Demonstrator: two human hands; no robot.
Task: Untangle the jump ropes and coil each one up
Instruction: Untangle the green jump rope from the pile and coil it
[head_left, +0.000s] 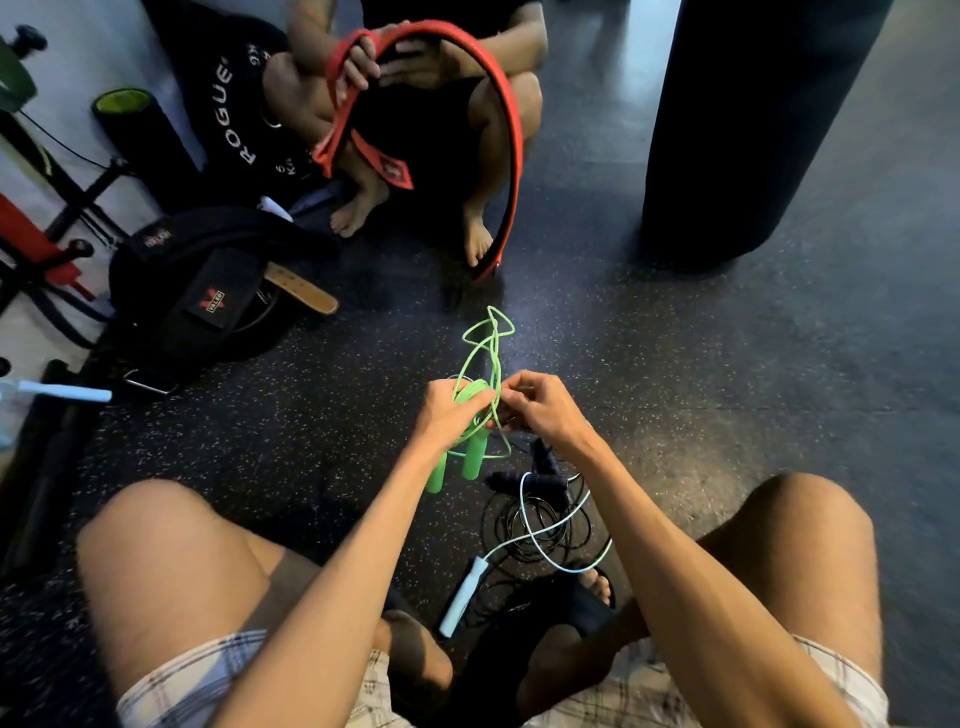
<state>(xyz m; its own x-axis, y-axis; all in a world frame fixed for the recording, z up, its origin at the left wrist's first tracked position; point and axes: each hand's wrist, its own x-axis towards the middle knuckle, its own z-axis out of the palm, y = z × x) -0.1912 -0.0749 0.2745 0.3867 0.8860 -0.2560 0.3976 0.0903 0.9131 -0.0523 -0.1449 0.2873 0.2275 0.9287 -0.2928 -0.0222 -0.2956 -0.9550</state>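
I sit on the floor holding a green jump rope (485, 345) above it. My left hand (447, 410) grips the bunched green cord, and both green handles (453, 467) hang below it. My right hand (540, 408) pinches a strand of the same cord right beside the left. A kinked loop of cord sticks up beyond my hands. Between my legs lie a black jump rope (524, 512), loosely piled with dark handles, and a white jump rope (558, 535) crossing over it, its pale handle (464, 595) near my foot.
A second person squats opposite me, holding a red lifting belt (498, 104). A black punching bag (748, 130) stands at the right. Black bags and a tan belt (301, 288) lie at the left, with a pale blue handle (65, 391) and gym gear beyond.
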